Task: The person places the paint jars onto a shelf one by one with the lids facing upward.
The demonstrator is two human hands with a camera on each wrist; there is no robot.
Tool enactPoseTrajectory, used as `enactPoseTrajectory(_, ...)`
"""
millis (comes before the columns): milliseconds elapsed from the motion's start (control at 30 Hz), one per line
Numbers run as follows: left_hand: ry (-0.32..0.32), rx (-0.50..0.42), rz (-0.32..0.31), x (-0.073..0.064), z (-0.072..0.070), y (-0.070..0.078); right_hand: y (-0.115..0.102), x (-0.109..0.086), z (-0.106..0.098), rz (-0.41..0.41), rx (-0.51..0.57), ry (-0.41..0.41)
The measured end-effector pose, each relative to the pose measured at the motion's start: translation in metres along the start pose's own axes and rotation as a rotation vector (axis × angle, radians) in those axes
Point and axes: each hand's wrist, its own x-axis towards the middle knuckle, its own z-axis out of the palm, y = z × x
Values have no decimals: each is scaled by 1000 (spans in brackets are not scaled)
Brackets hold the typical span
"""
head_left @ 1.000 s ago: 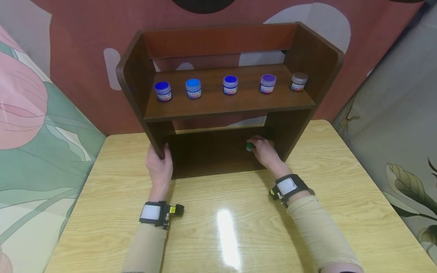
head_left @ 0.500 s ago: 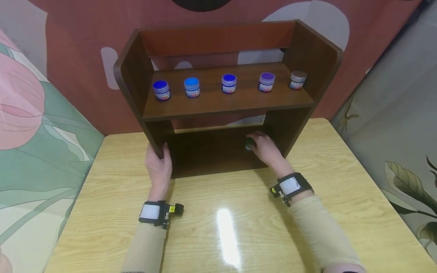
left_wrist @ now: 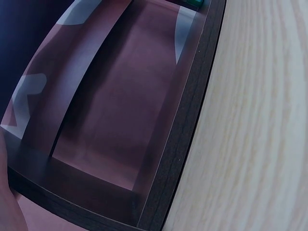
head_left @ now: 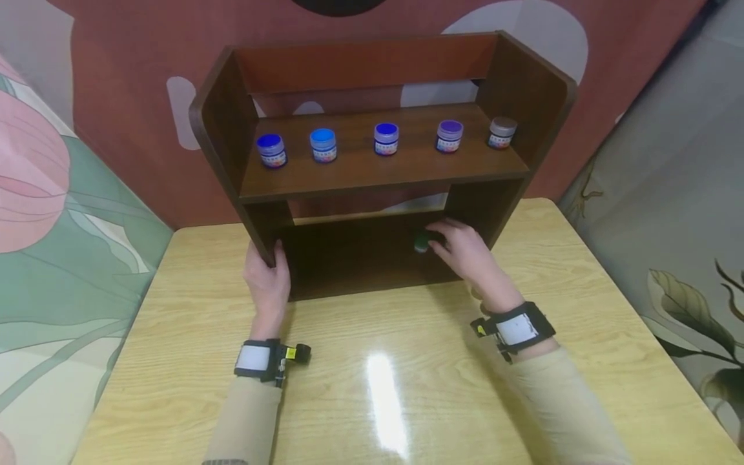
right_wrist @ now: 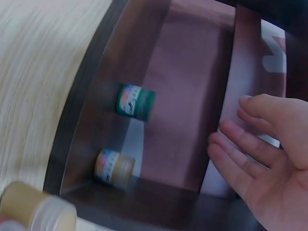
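My left hand (head_left: 268,274) grips the lower left side panel of a dark brown wooden shelf (head_left: 535,97), thumb on its inner side. On the lower board stands a small green paint jar (head_left: 421,241). Just right of it is my right hand (head_left: 465,252), its fingers spread and holding nothing. The right wrist view shows a gap between those fingers and the green jar. Beside the jar, near the right panel, an ochre paint jar (right_wrist: 114,168) stands on the same board; my right hand hides it in the head view.
Along the upper board stand several paint jars: dark blue (head_left: 272,152), light blue (head_left: 323,145), blue (head_left: 386,139), purple (head_left: 449,136) and brown (head_left: 502,132). Outside the shelf, a yellowish jar (right_wrist: 38,209) is on the light wooden table (head_left: 325,400) under my right wrist.
My right hand has let go of the green jar, opened its fingers and drawn back to the right. The left hand keeps its hold on the panel.
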Motion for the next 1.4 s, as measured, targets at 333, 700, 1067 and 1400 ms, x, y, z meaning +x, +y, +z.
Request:
enactPoseTrajectory(333,-4,5,-12,0,1,0,18,-32,-14,9,-39,-122)
enactPoseTrajectory(700,-6,6,-11,1,1,-1,32,-66,-25,85,-54,-374)
enactPoseTrajectory(1067,-15,3,-9,1,0,0,41,-76,-19,114,-74,-376)
enactPoseTrajectory(1400,-30,8,-17,1,0,0,46,-76,-12,108,-90,-359)
